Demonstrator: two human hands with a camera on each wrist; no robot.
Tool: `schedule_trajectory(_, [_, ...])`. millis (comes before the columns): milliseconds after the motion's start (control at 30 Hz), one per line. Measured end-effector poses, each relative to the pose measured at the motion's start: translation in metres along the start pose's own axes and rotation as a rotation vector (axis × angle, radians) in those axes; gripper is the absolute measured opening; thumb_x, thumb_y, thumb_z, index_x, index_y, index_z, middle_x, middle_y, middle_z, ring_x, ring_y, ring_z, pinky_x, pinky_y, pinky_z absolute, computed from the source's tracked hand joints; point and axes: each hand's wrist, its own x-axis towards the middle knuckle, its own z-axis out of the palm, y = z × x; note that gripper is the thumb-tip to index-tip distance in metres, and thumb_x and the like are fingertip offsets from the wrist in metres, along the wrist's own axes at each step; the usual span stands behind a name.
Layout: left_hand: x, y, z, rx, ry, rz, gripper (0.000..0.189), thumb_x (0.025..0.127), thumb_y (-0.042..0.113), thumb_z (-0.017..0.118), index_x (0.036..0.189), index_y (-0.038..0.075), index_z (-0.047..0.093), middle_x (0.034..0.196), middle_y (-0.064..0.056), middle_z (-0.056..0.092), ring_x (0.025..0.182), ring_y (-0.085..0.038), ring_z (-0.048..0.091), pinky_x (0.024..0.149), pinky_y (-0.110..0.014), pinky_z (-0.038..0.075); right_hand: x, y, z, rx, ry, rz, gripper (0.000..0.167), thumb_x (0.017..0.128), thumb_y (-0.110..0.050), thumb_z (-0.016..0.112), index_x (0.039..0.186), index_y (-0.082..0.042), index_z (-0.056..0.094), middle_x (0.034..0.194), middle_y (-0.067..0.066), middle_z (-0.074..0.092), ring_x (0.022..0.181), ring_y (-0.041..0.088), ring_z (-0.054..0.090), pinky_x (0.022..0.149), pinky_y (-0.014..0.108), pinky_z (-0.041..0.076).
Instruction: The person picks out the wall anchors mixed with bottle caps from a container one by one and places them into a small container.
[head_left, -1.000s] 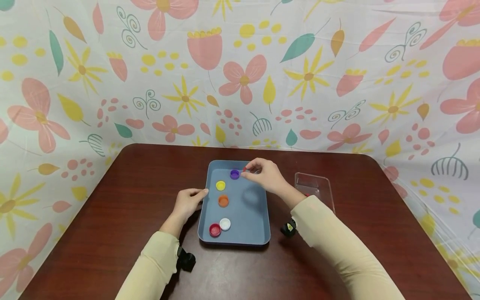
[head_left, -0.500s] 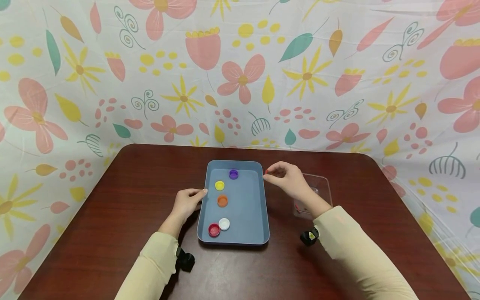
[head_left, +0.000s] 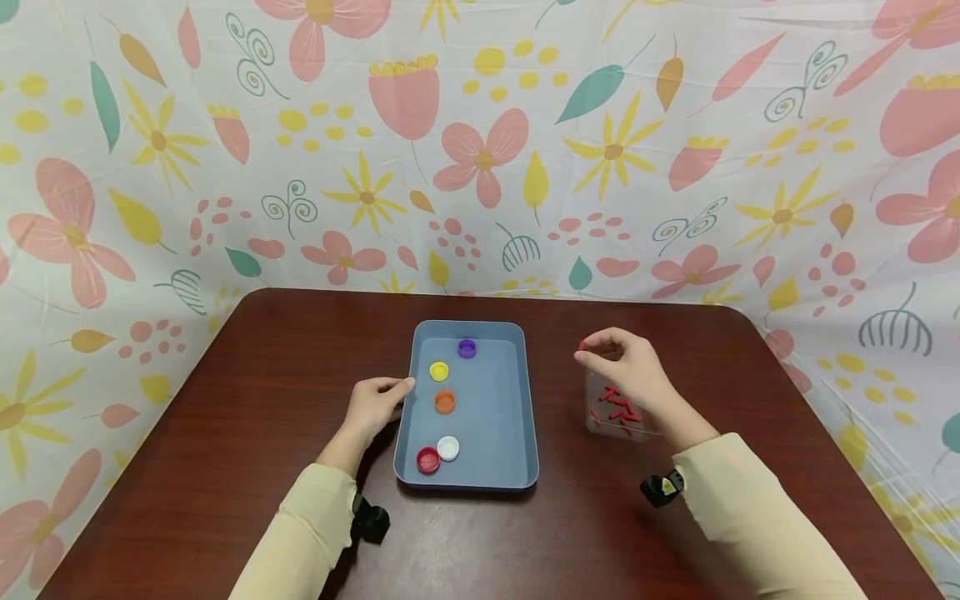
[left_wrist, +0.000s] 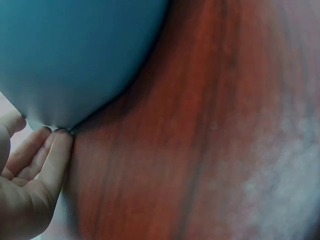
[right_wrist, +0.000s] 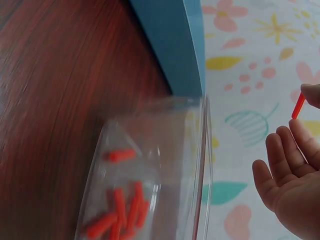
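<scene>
My left hand (head_left: 373, 408) pinches the left wall of a blue-grey tray (head_left: 487, 467) between thumb and fingers. In the left wrist view the fingertips meet the tray's (left_wrist: 75, 55) edge. Up in the air, right of the tray, my right hand (head_left: 626, 367) pinches a small red stick (right_wrist: 298, 106) between thumb and index finger. Its other fingers are spread loosely. Beneath that hand stands a clear plastic box (head_left: 600, 429) with several red sticks (head_left: 621, 408) lying loose in it. The hand and wrist hide the box's far right part.
Inside the tray lie small round caps: purple (head_left: 467, 348), yellow (head_left: 438, 372), orange (head_left: 445, 402), white (head_left: 448, 448) and red (head_left: 428, 460). White and red touch. Under everything is a dark brown wooden table (head_left: 300, 358). A flower-patterned cloth (head_left: 480, 225) hangs behind it.
My right hand has moved right with the red stick, from above the tray beside the purple cap to above the clear box. My left hand has stayed on the tray wall.
</scene>
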Motion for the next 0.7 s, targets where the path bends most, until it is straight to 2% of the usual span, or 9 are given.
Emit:
schedule_trajectory(267, [0.000,0.001,-0.002,0.019,-0.005,-0.001,0.041,0.090,0.029,0.064,0.118,-0.002,0.064,0.124,-0.021,0.059,0.109,-0.030,0.062,0.085,-0.037,0.057,-0.014,0.019,-0.022,-0.064,0.074,-0.003,0.031,0.086,-0.036,0.069,0.103,-0.010,0.065,0.094,0.001,0.066,0.079,0.002,0.062,0.066,0.016,0.050])
schedule_trajectory(500, [0.001,0.002,-0.006,0.022,-0.002,-0.009,0.041,0.090,0.028,0.064,0.117,-0.003,0.064,0.124,-0.020,0.059,0.108,-0.030,0.062,0.085,-0.037,0.057,-0.028,0.033,-0.031,-0.075,0.073,-0.002,0.034,0.089,-0.030,0.066,0.113,-0.007,0.063,0.105,0.011,0.066,0.082,-0.004,0.059,0.068,0.013,0.050])
schedule_trajectory(700, [0.004,0.000,-0.008,0.021,0.002,-0.001,0.042,0.090,0.029,0.064,0.118,-0.002,0.064,0.125,-0.020,0.058,0.110,-0.030,0.061,0.087,-0.038,0.056,-0.031,0.044,-0.025,-0.055,0.107,-0.014,0.039,0.089,-0.028,0.066,0.120,-0.004,0.060,0.112,0.015,0.065,0.085,-0.012,0.054,0.073,0.006,0.046])
